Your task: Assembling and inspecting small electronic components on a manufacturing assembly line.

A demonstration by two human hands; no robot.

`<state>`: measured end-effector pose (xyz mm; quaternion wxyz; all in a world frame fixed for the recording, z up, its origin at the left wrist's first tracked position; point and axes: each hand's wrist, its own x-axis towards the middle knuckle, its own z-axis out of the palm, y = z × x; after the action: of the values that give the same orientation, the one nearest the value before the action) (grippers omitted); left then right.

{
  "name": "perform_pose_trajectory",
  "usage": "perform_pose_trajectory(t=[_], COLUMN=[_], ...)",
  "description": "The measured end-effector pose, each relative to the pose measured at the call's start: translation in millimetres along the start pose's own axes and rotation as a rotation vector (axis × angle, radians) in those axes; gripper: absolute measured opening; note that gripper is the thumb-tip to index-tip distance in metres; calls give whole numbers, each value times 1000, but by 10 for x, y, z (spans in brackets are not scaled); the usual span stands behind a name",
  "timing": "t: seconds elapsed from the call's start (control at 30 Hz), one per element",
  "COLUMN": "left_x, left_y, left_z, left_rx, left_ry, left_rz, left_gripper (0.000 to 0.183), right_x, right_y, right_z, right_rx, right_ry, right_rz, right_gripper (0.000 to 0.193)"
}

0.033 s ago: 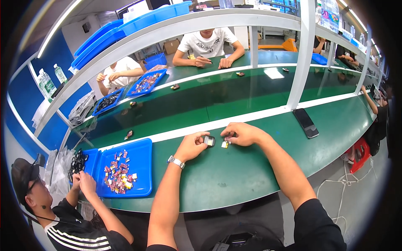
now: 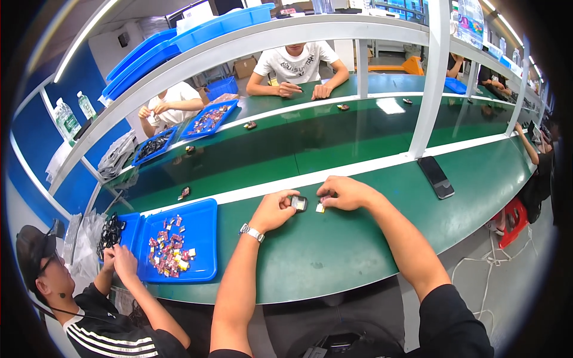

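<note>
My left hand (image 2: 274, 210) pinches a small dark square part (image 2: 299, 203) just above the green table (image 2: 334, 256). A silver watch (image 2: 251, 232) sits on that wrist. My right hand (image 2: 349, 192) is close beside it, fingertips closed on a small pale yellow piece (image 2: 320, 207) that touches the table. The two hands are a few centimetres apart, near the white strip (image 2: 382, 164) running along the table.
A blue tray (image 2: 200, 218) of several small coloured parts lies to my left. A person at lower left has hands (image 2: 118, 258) at its edge. A black phone (image 2: 436, 177) lies to the right. Other people sit across the conveyor with blue trays.
</note>
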<state>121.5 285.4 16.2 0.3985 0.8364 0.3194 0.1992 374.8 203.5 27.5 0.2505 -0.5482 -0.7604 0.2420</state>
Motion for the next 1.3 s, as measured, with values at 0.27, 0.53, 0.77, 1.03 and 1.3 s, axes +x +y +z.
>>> perform_pose_trajectory(t=[0.27,0.53,0.77,1.03,1.3], left_x=[-10,5,-8,10,35], left_y=[136,199,217,140,104], left_z=[96,156,208,151,142], left_rx=[86,-259,130,7,-352], left_ry=[128,201,223,225,268], left_rz=[7,-181,-60,-86,-214], left_gripper=[18,18,20,23,20], right_x=[12,81,128,143,138], right_y=[-195,-103,19,-56,-17], right_z=[30,182,254,199,176], right_rx=[34,376,616,680,796], right_ry=[-25,118,215,137,91], right_rz=[22,-23,257,209,107], right_gripper=[15,14,26,15,22])
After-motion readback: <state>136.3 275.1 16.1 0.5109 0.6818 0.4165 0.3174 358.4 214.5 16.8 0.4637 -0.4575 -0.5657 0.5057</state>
